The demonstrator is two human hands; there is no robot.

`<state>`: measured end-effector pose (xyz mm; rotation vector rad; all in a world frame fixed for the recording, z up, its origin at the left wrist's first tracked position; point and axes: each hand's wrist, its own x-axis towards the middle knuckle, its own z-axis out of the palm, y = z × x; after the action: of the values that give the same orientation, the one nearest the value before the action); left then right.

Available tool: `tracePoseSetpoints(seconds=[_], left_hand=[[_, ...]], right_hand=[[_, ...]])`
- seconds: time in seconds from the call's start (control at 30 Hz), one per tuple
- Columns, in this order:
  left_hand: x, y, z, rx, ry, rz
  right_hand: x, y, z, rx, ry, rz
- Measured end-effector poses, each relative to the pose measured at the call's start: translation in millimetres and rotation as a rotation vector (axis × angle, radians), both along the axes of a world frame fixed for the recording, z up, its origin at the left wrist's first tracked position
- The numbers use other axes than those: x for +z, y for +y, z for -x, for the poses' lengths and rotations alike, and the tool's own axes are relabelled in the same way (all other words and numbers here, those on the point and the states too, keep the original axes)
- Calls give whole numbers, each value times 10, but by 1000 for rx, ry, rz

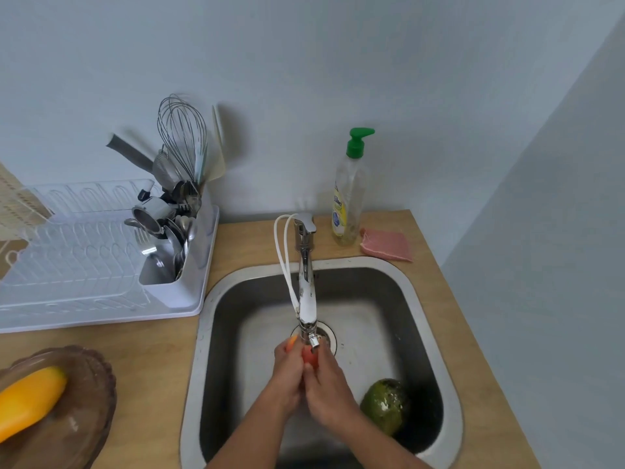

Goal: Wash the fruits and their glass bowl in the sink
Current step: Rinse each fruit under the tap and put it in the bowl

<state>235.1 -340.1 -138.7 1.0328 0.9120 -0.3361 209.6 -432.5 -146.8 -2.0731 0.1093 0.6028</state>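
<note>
Waiting on the counter at far left, the glass bowl (84, 394) holds a yellow fruit (28, 399), probably parked there until its turn. Over the sink (203, 350), the left hand (287, 377) and right hand (326, 390) cup an orange-red fruit (309, 357) between them right under the tap (308, 299), where running water would reach it; fingers on both curl closed around it. A green fruit (385, 406) lies in the basin's right corner.
</note>
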Motion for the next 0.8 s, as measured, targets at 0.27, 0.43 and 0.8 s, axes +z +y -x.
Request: tracePoseSetpoints(seconds=[0.27,0.43,0.8], left_hand=[[-14,-270,206,23,-47,-41],[49,-203,255,223,-135,53],[-71,50,284,-293,-308,-365]], right_hand=[[148,71,-626,-217,124,-103],[257,36,-743,-537,396,-446],[116,-44,-247,-260,214,-237]])
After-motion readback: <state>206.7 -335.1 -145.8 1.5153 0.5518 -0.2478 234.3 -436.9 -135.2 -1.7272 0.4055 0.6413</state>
